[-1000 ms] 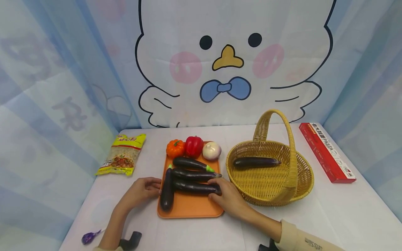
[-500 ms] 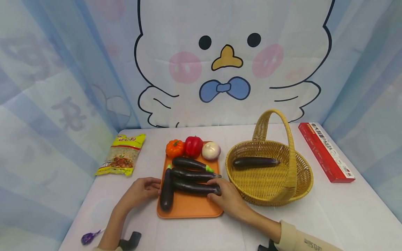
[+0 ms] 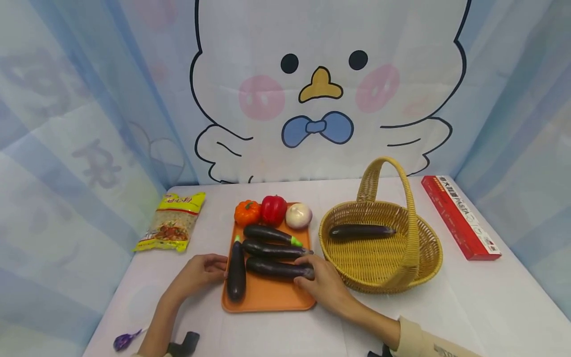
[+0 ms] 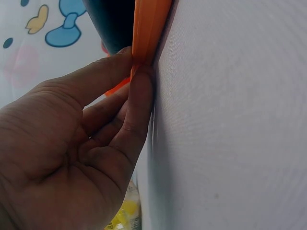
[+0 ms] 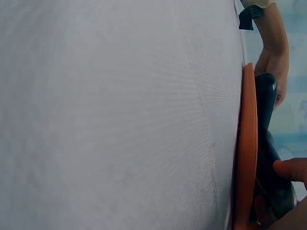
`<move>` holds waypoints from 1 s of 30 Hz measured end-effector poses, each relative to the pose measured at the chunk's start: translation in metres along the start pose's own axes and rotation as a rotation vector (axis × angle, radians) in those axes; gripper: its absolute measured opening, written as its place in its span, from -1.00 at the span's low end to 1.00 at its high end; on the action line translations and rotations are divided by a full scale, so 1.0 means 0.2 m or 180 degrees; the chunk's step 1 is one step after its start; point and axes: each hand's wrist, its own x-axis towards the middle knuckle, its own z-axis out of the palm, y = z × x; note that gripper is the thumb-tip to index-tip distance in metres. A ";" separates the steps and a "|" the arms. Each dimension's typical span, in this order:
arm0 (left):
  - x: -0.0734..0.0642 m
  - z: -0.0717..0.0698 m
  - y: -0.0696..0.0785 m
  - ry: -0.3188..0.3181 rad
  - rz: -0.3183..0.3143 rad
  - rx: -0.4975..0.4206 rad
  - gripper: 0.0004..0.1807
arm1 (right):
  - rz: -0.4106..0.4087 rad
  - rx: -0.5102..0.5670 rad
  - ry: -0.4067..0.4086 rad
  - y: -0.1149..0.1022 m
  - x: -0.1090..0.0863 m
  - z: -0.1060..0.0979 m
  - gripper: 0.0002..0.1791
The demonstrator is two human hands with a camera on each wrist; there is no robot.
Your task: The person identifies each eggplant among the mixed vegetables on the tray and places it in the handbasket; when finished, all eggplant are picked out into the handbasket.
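Note:
My left hand (image 3: 198, 275) pinches the left rim of an orange tray (image 3: 272, 301); in the left wrist view the thumb lies on the rim (image 4: 149, 31) and the fingers beneath it. On the tray lie several dark purple eggplants. My right hand (image 3: 329, 285) grips the right end of the nearest crosswise eggplant (image 3: 274, 268), its thumb (image 5: 290, 169) on top in the right wrist view. Another eggplant (image 3: 236, 277) lies lengthwise along the tray's left side. Behind are two more crosswise eggplants, one with a green tip (image 3: 267, 233).
An orange pumpkin (image 3: 247, 213), a red bell pepper (image 3: 273, 210) and a whitish onion (image 3: 299, 216) sit at the tray's far end. Right of it stands a handled wicker basket (image 3: 370, 267) holding one eggplant (image 3: 361, 231). A yellow food bag (image 3: 171, 223), red pasta box (image 3: 455, 223) and purple lollipop (image 3: 125, 340) lie around.
The lengthwise eggplant on the tray's left has straightened slightly, its stem end moving left. Both hands keep their places, and the head view has shifted a little.

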 end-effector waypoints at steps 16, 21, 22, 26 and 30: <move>-0.01 0.01 -0.03 -0.0095 0.0006 -0.0024 -0.51 | -0.0018 0.0015 0.0114 -0.02 -0.07 -0.01 -0.66; -0.01 0.00 -0.02 -0.0102 0.0011 -0.0029 -0.51 | 0.0041 0.0033 0.0136 -0.03 -0.08 -0.03 -0.65; -0.01 0.00 -0.02 -0.0104 0.0012 -0.0036 -0.51 | 0.0057 0.0035 0.0138 -0.04 -0.09 -0.03 -0.65; -0.01 0.00 -0.01 -0.0101 0.0022 -0.0053 -0.50 | 0.0087 0.0075 0.0154 -0.06 -0.09 -0.06 -0.64; 0.00 0.00 -0.01 -0.0092 0.0053 -0.0053 -0.50 | 0.0116 0.0166 0.0151 -0.10 -0.10 -0.11 -0.64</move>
